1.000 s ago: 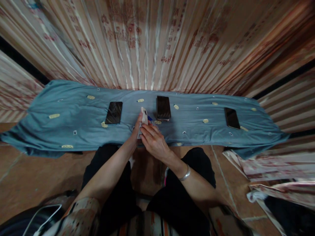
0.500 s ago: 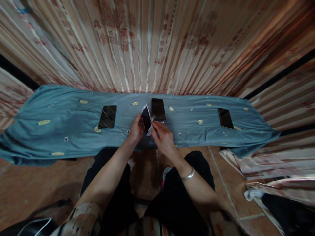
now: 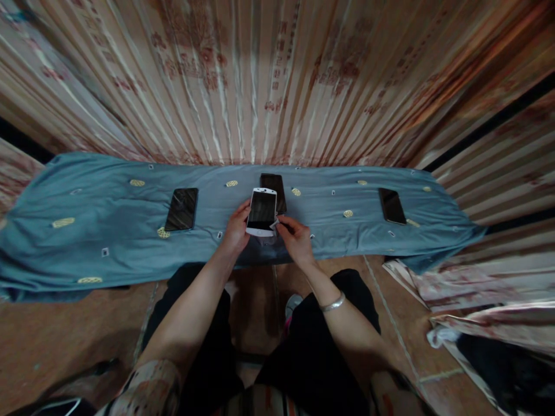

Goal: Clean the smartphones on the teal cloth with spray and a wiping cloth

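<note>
My left hand grips a white smartphone by its left edge, with the dark screen facing up toward me. At the phone's lower right corner, my right hand pinches a small pale cloth; whether it is cloth or tissue I cannot tell for sure. The cloth touches the corner of the phone. Just behind the phone, a dark phone or tablet lies on the blue sheet, partly hidden by the white phone.
To the left on the sheet lies a black phone. Another black phone rests toward the right end. Patterned curtains hang behind the covered surface. My knees and a tiled floor are below its front edge.
The white phone has turned from a steep sideways tilt to face me, its screen now in full view. My right hand has shifted slightly right with the pale cloth.
</note>
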A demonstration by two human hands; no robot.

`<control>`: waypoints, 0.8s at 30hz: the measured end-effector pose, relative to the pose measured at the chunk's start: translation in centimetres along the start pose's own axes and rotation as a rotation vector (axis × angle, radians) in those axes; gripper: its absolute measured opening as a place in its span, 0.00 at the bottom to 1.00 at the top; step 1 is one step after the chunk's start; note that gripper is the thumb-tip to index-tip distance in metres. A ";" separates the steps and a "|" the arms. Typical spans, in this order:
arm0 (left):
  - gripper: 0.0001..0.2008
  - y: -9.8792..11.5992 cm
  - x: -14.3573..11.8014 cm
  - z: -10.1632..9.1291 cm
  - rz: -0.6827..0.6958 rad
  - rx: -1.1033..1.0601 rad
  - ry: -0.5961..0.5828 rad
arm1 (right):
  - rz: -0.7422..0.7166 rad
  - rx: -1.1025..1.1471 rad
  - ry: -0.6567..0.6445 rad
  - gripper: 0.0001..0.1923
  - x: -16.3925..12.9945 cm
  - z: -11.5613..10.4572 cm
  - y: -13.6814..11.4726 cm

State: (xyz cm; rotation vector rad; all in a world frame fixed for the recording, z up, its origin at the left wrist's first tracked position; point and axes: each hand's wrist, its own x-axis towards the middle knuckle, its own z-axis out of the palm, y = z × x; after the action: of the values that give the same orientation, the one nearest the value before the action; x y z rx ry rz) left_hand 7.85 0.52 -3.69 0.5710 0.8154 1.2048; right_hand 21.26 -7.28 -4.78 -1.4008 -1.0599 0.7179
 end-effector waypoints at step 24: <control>0.13 -1.6 1.2 2.1 0.015 0.044 0.050 | 0.449 0.560 -0.037 0.16 0.7 -1.4 2.0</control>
State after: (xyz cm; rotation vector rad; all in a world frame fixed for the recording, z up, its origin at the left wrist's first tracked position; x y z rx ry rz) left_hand 10.70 1.31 -3.96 0.5859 0.8829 1.2210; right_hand 23.15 -7.01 -6.41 -1.1347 -0.5013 1.2600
